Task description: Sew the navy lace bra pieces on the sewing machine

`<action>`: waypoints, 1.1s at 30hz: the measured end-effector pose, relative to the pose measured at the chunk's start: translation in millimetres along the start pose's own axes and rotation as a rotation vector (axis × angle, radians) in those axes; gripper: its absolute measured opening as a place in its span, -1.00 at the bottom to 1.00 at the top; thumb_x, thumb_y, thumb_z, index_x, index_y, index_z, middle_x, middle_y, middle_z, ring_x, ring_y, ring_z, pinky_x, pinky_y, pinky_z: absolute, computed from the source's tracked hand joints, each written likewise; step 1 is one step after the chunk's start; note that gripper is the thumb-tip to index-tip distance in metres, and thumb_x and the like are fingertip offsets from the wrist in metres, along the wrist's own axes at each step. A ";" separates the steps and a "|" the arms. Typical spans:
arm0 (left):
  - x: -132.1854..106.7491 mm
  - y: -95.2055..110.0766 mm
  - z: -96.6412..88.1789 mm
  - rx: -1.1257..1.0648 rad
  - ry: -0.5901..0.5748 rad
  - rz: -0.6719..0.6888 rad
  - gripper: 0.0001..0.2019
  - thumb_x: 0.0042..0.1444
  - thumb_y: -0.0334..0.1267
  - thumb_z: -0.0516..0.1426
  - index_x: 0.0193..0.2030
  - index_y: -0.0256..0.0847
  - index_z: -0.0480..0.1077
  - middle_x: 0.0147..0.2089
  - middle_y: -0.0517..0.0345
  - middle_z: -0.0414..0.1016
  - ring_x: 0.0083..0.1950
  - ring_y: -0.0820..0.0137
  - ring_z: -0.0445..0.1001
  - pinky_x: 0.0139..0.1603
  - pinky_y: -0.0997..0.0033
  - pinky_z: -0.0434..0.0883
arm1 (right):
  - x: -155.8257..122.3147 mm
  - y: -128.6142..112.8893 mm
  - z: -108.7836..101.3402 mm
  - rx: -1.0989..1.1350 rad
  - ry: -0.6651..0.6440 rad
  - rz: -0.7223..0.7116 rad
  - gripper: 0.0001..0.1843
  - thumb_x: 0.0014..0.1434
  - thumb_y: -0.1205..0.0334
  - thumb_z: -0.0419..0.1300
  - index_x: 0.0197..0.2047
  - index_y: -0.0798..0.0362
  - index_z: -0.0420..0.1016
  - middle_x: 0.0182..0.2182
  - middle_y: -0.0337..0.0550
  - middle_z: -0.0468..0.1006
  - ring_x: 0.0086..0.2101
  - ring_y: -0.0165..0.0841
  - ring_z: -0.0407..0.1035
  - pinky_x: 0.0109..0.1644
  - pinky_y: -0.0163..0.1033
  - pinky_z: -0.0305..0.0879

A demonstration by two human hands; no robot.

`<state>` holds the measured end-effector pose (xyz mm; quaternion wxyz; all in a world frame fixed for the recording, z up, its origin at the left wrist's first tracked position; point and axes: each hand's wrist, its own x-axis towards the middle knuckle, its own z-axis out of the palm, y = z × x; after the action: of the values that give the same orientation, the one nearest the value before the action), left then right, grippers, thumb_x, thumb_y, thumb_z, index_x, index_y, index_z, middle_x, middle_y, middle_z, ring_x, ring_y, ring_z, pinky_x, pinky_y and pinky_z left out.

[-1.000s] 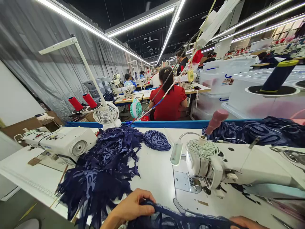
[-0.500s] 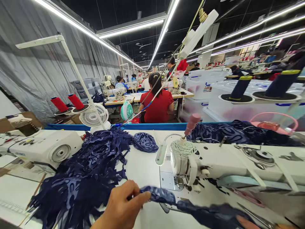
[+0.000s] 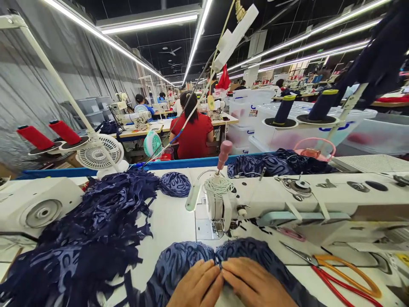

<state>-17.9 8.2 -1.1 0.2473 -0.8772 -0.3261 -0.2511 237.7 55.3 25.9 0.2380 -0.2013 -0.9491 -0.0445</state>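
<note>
Cones of red thread point(image 3: 65, 132), two, far left on a white stand. White round-caged desk fan point(image 3: 100, 152) right of them. Below, white sewing machine with grey round handwheel point(image 3: 43, 213), cut off by the left edge of view. Next, big ragged heap of navy fabric strips point(image 3: 92, 230) across the white tabletop point(image 3: 171, 217). Small rounded stack of navy swirl-patterned pieces point(image 3: 175, 184) touching or just beside its upper right end; can't tell which.

Bottom centre: two-lobed navy swirl-patterned fabric piece point(image 3: 201, 252), lying on the tabletop, on the near side of the right machine's needle plate. Left hand point(image 3: 198, 285) on its middle, fingers together, tips on the cloth at the join. Right hand point(image 3: 255, 281) mirrors it from the other side, fingertips right next to the left's. Thumbs hidden, so can't tell if either is pinching the cloth or just pressing it. Right lobe trails down toward bottom right.

Beyond the hands and to the right, white sewing machine with coiled pale-green cord on its head point(image 3: 275, 194); pink-handled tool point(image 3: 225, 150) stands upright over the coil. Far right, scissors with orange and red handles point(image 3: 348, 273), blades pointing up-left, apart from the right hand.
</note>
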 end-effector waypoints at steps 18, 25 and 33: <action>-5.3 32.1 50.5 0.092 0.149 -0.040 -0.79 0.37 -0.33 0.08 0.01 -0.23 0.52 0.12 0.06 0.55 0.22 0.30 0.46 0.48 0.17 0.10 | 59.0 18.5 35.9 0.311 -0.252 0.535 -0.90 0.33 0.28 0.12 -0.24 -0.05 0.42 -0.22 -0.28 0.57 -0.14 -0.25 0.41 0.11 -0.04 0.14; -9.5 43.2 48.4 0.140 0.145 -0.095 -0.84 0.28 -0.29 0.21 -0.02 -0.14 0.54 0.19 0.09 0.50 0.31 0.14 0.34 0.48 -0.03 0.06 | 62.3 22.1 35.1 0.374 -0.323 0.610 -0.87 0.35 0.21 0.08 -0.29 -0.06 0.36 -0.23 -0.33 0.57 -0.18 -0.26 0.40 0.03 -0.09 0.16; -6.7 44.9 45.8 0.116 0.103 -0.085 -0.82 0.30 -0.31 0.18 0.01 -0.20 0.53 0.20 0.08 0.49 0.36 0.14 0.28 0.51 -0.07 -0.02 | 69.1 19.5 37.3 0.394 -0.371 0.631 -0.89 0.33 0.21 0.10 -0.28 -0.06 0.33 -0.24 -0.37 0.55 -0.17 -0.27 0.40 0.03 -0.10 0.15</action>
<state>21.8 2.7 -51.7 0.3030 -0.8328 -0.3639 -0.2867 173.7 104.8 25.3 0.0991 -0.4374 -0.8581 0.2502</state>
